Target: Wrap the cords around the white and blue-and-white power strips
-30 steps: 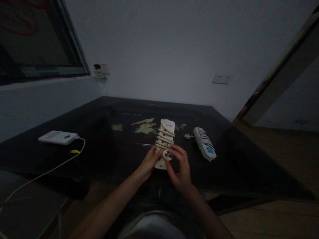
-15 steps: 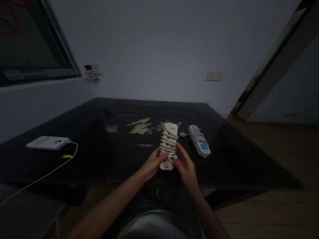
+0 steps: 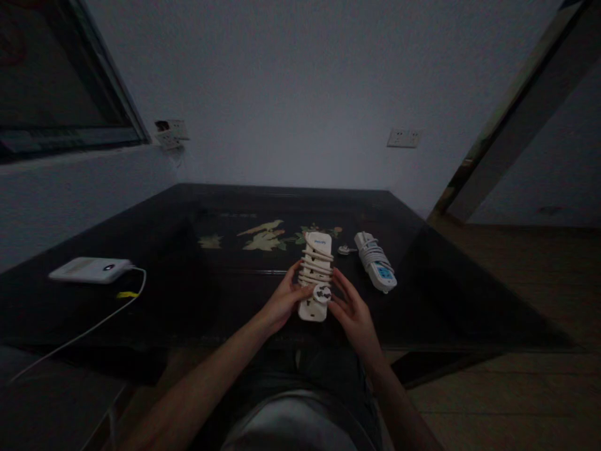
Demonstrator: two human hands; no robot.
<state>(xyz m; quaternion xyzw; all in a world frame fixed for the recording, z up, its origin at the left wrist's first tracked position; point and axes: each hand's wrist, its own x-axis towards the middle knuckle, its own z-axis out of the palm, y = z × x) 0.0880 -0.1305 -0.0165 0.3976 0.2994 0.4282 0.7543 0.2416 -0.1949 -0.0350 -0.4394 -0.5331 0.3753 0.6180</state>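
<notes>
A white power strip point(image 3: 315, 270) with its cord wound round its middle is held over the table's front part, its lettered end pointing away from me. My left hand point(image 3: 283, 303) grips its left edge, with the thumb lying across the top beside the round plug point(image 3: 322, 294). Along the right edge, my right hand point(image 3: 353, 313) closes its fingers on the strip, its thumb near the plug. The plug's prongs face up. To the right lies a second white power strip point(image 3: 375, 263) with blue sockets and a wrapped grey-white cord.
On the dark table point(image 3: 225, 300) a white power bank point(image 3: 89, 270) lies at the left, its cable point(image 3: 101, 321) running off the front edge. A yellow tag point(image 3: 126, 294) is near it. The wall behind carries sockets point(image 3: 404, 138). The second strip's plug point(image 3: 345, 250) lies beside it.
The plug has turned a little and sits slightly lower left on the strip. My right thumb has drawn back from the plug's face to its right side.
</notes>
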